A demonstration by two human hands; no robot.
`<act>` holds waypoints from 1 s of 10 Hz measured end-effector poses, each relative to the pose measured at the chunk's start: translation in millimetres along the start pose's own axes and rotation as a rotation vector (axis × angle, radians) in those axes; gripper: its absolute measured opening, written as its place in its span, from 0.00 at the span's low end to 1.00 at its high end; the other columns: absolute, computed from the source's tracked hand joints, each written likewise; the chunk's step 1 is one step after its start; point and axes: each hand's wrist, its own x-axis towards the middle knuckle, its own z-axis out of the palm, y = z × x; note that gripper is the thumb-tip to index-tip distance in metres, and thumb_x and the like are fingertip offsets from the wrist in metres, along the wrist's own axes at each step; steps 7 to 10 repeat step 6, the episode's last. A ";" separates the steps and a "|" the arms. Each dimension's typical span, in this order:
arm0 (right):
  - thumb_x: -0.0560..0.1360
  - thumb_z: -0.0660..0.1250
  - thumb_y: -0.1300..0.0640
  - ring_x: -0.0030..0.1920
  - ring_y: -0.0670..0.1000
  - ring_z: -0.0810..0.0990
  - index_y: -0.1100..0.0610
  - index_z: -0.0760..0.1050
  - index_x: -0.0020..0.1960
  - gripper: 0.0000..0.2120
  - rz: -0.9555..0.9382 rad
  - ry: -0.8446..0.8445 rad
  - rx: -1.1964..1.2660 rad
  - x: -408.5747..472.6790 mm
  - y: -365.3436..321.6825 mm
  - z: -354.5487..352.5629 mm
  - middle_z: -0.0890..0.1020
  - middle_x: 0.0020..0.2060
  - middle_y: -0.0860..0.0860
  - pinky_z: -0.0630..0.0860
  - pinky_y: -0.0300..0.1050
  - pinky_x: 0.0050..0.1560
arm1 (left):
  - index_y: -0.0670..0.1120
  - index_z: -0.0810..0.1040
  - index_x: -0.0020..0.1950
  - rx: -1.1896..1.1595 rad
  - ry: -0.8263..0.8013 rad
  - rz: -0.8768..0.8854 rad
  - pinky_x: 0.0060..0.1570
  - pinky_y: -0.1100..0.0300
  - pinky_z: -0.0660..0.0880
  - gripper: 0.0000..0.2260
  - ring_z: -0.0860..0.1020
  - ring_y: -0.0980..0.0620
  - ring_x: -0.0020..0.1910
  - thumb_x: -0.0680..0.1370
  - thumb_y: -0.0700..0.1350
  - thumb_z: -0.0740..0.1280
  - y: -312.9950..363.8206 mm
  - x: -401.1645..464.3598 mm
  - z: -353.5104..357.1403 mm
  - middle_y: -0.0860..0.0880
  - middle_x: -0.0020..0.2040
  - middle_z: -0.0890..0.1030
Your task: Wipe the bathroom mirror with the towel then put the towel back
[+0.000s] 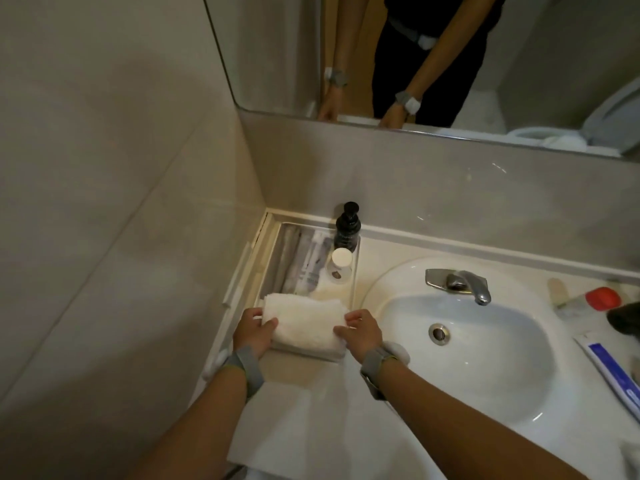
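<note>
Down at the left end of the worktop point(311, 420), both hands are gripping a folded white towel point(304, 323). The left hand point(252, 332) is clasping the towel's left end, fingers curled over its top edge, while the right hand point(362, 332) is pinching the right end, thumb and fingertips pressing into the cloth. Each wrist is wearing a grey strap. The towel is sitting at the near end of a clear tray point(355, 271) that is lying along the left wall, and it is resting on top of another folded cloth point(308, 353) whose edge is showing just beneath it.

Farther back in the tray, some wrapped packets point(301, 261) are lying flat, a small white-capped bottle point(341, 265) is standing beside them, and a black pump bottle point(348, 225) is standing at the tray's far right corner. Just to the right of the tray, the white sink point(467, 341) is taking up the middle of the worktop, with a metal tap point(460, 282) at its back rim and a drain in the basin. Beyond the sink, a toothpaste tube point(613, 372) and a red-capped container point(588, 301) are lying on the worktop. Above the backsplash, the mirror point(415, 46) is reflecting the person's forearms and dark clothing.
</note>
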 end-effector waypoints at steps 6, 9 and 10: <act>0.81 0.69 0.61 0.51 0.54 0.86 0.57 0.84 0.58 0.07 -0.145 -0.012 -0.108 -27.5 40.8 -33.1 0.88 0.50 0.54 0.83 0.53 0.60 | 0.41 0.74 0.74 0.096 0.116 0.120 0.68 0.47 0.74 0.23 0.78 0.38 0.68 0.79 0.37 0.71 -19.4 -5.2 -7.0 0.35 0.70 0.78; 0.81 0.69 0.61 0.51 0.54 0.86 0.57 0.84 0.58 0.07 -0.145 -0.012 -0.108 -27.5 40.8 -33.1 0.88 0.50 0.54 0.83 0.53 0.60 | 0.41 0.74 0.74 0.096 0.116 0.120 0.68 0.47 0.74 0.23 0.78 0.38 0.68 0.79 0.37 0.71 -19.4 -5.2 -7.0 0.35 0.70 0.78; 0.81 0.69 0.61 0.51 0.54 0.86 0.57 0.84 0.58 0.07 -0.145 -0.012 -0.108 -27.5 40.8 -33.1 0.88 0.50 0.54 0.83 0.53 0.60 | 0.41 0.74 0.74 0.096 0.116 0.120 0.68 0.47 0.74 0.23 0.78 0.38 0.68 0.79 0.37 0.71 -19.4 -5.2 -7.0 0.35 0.70 0.78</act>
